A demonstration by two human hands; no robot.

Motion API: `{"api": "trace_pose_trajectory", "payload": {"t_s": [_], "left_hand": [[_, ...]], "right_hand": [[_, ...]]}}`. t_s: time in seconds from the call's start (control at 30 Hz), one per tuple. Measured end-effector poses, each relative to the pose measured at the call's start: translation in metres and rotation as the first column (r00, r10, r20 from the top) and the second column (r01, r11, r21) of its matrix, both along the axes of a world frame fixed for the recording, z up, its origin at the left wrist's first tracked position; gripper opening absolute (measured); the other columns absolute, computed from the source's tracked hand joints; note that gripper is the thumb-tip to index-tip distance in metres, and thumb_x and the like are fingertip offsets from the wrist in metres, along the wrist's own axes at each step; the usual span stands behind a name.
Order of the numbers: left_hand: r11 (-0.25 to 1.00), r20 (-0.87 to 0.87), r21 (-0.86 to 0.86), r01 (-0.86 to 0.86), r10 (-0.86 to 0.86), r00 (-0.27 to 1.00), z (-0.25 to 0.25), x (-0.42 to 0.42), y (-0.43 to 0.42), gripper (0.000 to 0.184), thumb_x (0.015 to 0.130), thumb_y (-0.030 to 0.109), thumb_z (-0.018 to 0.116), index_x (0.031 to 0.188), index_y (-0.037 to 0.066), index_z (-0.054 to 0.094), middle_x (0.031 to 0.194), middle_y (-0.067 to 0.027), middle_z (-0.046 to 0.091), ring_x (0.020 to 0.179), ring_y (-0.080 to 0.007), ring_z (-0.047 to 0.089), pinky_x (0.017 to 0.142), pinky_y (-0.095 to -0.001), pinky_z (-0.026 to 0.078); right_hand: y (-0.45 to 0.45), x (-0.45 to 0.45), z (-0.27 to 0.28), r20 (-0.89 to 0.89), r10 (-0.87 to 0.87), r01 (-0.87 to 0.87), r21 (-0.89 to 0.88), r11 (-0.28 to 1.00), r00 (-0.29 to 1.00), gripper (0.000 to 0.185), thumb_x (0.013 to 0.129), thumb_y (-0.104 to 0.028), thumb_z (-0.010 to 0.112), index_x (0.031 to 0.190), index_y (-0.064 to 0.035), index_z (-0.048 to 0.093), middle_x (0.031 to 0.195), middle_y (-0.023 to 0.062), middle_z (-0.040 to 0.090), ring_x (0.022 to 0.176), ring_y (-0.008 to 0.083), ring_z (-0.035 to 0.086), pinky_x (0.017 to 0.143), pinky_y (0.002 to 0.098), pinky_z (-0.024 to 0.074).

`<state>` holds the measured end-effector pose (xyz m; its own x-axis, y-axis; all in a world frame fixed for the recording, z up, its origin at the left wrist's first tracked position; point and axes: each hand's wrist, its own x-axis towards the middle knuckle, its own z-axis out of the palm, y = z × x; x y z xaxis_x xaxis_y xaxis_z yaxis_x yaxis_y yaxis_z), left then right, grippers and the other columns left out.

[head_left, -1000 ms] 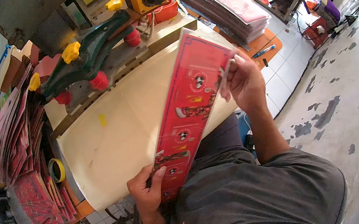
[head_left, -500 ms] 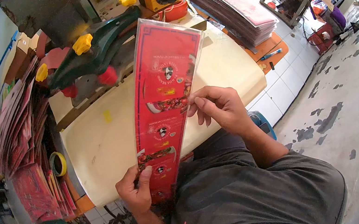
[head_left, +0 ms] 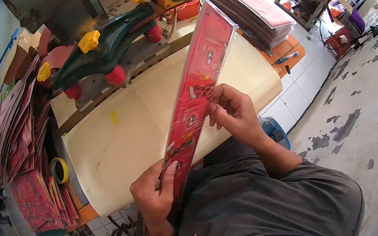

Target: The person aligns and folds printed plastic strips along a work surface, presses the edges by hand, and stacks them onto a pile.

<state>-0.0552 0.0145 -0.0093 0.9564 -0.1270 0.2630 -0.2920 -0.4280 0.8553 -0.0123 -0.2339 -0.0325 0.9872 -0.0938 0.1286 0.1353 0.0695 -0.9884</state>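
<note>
A long red printed plastic sheet (head_left: 192,120), with panda emblems and food pictures, stands tilted in front of my body. My left hand (head_left: 155,190) grips its lower left edge, thumb on the printed face. At the right edge, about halfway up, my right hand (head_left: 234,113) pinches the sheet between thumb and bent fingers. Below and behind the sheet lies a cream-coloured work surface (head_left: 119,148). I cannot tell whether it is one sheet or several layers.
A machine with a dark green arm (head_left: 105,57), yellow knobs (head_left: 89,42) and red feet stands behind the work surface. Red sheets are stacked at the back right (head_left: 255,3) and piled at left (head_left: 25,129). A yellow tape roll (head_left: 60,171) rests by the left pile.
The red sheet has swung to the right at its top and turned more edge-on. My left hand has moved slightly right with it, and my right hand has shifted a little right.
</note>
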Motion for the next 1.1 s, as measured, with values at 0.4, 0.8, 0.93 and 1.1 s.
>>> {"api": "trace_pose_trajectory", "payload": {"t_s": [0.4, 0.8, 0.93, 1.1], "left_hand": [[0.994, -0.083, 0.083, 0.075, -0.068, 0.994, -0.006, -0.002, 0.004, 0.021, 0.092, 0.012, 0.073, 0.109, -0.001, 0.071, 0.084, -0.0171, 0.073, 0.074, -0.026, 0.074, 0.069, -0.0327, 0.054], [0.998, -0.06, 0.032, -0.056, 0.057, 0.997, -0.015, -0.011, 0.051, 0.021, 0.093, 0.015, 0.073, 0.1, -0.004, 0.071, 0.077, -0.0111, 0.071, 0.07, -0.0134, 0.065, 0.066, -0.0281, 0.049], [0.963, 0.005, -0.243, -0.117, 0.122, 0.993, -0.019, -0.012, 0.064, 0.022, 0.093, 0.015, 0.072, 0.1, -0.006, 0.071, 0.087, -0.006, 0.071, 0.08, -0.011, 0.061, 0.075, -0.028, 0.049], [0.866, 0.075, -0.472, -0.165, 0.225, 0.971, -0.046, -0.015, 0.089, 0.03, 0.092, 0.02, 0.073, 0.104, -0.008, 0.071, 0.096, -0.008, 0.073, 0.087, -0.0141, 0.062, 0.084, -0.0315, 0.05]], "right_hand": [[-0.004, -0.001, -0.013, 0.008, 0.085, -0.084, -0.085, 0.993, 0.996, 0.004, 0.098, -0.003, 0.056, 0.095, -0.0011, 0.054, 0.085, 0.003, 0.064, 0.071, 0.0081, 0.064, 0.058, 0.0211, 0.0467], [0.016, -0.003, 0.002, 0.04, 0.222, -0.217, -0.114, 0.97, 0.974, 0.022, 0.103, -0.017, 0.059, 0.11, 0.0021, 0.069, 0.085, 0.008, 0.073, 0.067, 0.011, 0.064, 0.06, 0.0261, 0.0516], [0.019, -0.004, -0.002, 0.02, 0.338, -0.324, -0.237, 0.916, 0.941, 0.024, 0.103, -0.02, 0.061, 0.112, 0.0006, 0.07, 0.086, 0.008, 0.074, 0.068, 0.0115, 0.066, 0.062, 0.0269, 0.0525], [0.022, -0.005, 0.0, 0.002, 0.459, -0.433, -0.33, 0.839, 0.888, 0.023, 0.1, -0.021, 0.065, 0.112, -0.0023, 0.071, 0.089, 0.0111, 0.075, 0.072, 0.0183, 0.07, 0.066, 0.0298, 0.0542]]}}
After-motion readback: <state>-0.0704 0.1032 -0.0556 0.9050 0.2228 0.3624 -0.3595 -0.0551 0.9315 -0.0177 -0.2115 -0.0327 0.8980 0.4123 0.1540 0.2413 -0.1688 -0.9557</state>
